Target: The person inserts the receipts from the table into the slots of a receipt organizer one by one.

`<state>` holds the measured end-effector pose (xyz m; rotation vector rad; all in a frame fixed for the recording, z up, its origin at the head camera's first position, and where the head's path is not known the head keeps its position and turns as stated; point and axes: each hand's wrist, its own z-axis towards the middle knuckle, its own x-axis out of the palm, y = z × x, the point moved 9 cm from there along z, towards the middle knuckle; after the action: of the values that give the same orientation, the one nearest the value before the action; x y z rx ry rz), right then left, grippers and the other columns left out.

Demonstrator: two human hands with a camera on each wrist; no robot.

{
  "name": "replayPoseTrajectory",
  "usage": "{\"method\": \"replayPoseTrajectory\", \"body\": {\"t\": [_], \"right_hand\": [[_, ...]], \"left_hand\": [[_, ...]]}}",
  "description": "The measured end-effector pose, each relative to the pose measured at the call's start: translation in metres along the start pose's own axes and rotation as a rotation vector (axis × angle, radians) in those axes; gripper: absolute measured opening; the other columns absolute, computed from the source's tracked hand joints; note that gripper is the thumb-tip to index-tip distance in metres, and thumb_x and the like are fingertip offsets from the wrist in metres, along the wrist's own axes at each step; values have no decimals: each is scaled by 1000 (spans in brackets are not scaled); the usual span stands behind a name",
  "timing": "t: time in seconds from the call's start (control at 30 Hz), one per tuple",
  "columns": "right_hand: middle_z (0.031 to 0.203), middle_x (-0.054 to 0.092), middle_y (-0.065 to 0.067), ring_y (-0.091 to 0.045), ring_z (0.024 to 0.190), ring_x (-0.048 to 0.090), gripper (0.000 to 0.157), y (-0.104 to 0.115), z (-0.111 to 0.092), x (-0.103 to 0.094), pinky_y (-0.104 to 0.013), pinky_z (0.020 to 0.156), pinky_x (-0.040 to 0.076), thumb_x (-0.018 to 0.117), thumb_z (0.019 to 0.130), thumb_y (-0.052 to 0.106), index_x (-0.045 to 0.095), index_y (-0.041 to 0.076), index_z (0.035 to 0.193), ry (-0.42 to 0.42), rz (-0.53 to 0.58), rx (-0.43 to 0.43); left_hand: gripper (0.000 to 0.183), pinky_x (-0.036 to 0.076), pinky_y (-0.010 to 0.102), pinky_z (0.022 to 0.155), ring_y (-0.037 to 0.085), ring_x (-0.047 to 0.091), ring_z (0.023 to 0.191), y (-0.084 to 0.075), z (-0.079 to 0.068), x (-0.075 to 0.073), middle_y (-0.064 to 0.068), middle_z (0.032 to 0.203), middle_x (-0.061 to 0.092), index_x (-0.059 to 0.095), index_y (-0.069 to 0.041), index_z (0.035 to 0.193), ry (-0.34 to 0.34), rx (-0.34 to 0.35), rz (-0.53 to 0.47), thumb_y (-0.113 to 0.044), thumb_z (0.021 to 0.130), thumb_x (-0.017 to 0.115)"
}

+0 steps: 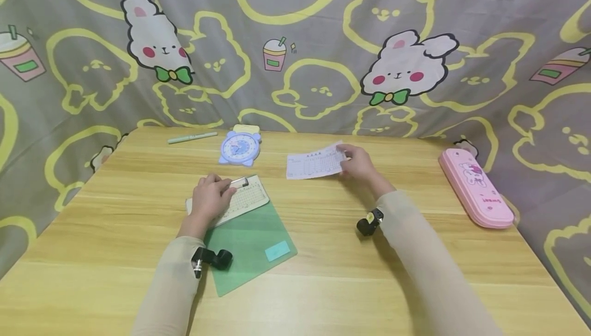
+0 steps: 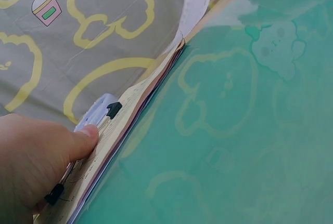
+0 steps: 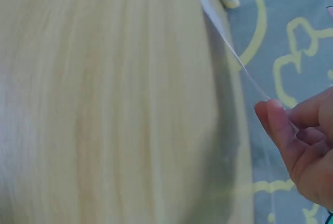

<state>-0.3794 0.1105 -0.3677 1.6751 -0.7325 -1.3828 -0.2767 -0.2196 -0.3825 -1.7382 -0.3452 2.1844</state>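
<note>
My left hand (image 1: 210,200) holds a metal clip (image 1: 240,182) with black ends, its thumb pressing beside one end in the left wrist view. Under this hand lies a stack of cream gridded slips (image 1: 247,197), several layers thick at the edge (image 2: 132,109). The stack covers the far part of a glossy green board (image 1: 251,243) with a light blue label (image 1: 277,251). Further right, my right hand (image 1: 357,164) pinches the right end of a white printed slip (image 1: 314,163) between thumb and fingers. The slip is seen nearly edge-on (image 3: 223,34) in the right wrist view.
A blue toy clock (image 1: 240,147) and a pale green pen (image 1: 192,138) lie near the table's far edge. At the right edge rests a pink pencil case (image 1: 475,187). A patterned curtain (image 1: 318,33) hangs behind the wooden table (image 1: 341,295).
</note>
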Motion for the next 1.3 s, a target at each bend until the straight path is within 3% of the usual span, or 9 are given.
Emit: {"method": "replayPoseTrajectory", "body": {"t": [0.13, 0.3, 0.6, 0.8, 0.97, 1.3], "right_hand": [[117, 44, -26, -30, 85, 54, 56, 15, -7, -3, -42, 66, 47, 43, 76, -14, 36, 1, 130, 15, 80, -76], [118, 44, -26, -34, 91, 52, 55, 31, -16, -7, -43, 70, 45, 43, 77, -15, 36, -1, 129, 7, 215, -134], [107, 50, -26, -17, 77, 57, 45, 37, -29, 6, -34, 65, 48, 48, 80, -12, 43, -3, 123, 2, 390, -169], [94, 54, -21, -21, 75, 56, 37, 37, -36, 37, -34, 63, 48, 53, 80, -6, 52, -1, 116, 117, 357, -167], [85, 58, -13, -19, 70, 57, 30, 40, -43, 63, -29, 58, 48, 57, 79, -2, 59, 2, 108, 213, 313, -224], [92, 58, -14, -16, 70, 57, 30, 28, -44, 113, -32, 58, 48, 53, 79, -7, 58, -2, 109, 295, 234, -90]], "left_hand": [[38, 31, 42, 72, 27, 38, 85, -2, 0, 1, 12, 96, 47, 57, -3, 111, 5, 3, -2, -29, 85, 54], [37, 30, 42, 72, 28, 38, 85, -2, 0, 1, 12, 96, 46, 57, -2, 112, 9, 1, -2, -28, 85, 54], [37, 30, 41, 71, 27, 37, 84, 0, 1, 1, 12, 95, 46, 57, -2, 111, 0, -7, -2, -28, 85, 54], [37, 30, 42, 71, 27, 38, 85, 0, 1, 0, 12, 95, 46, 57, -2, 111, -3, -14, -10, -28, 84, 54], [37, 30, 41, 71, 27, 38, 85, 0, 1, -1, 11, 95, 47, 58, -2, 110, -15, -16, -17, -28, 84, 54], [36, 31, 42, 69, 27, 40, 85, 0, 0, -1, 12, 93, 48, 59, -1, 108, -43, -7, -11, -28, 84, 55]]}}
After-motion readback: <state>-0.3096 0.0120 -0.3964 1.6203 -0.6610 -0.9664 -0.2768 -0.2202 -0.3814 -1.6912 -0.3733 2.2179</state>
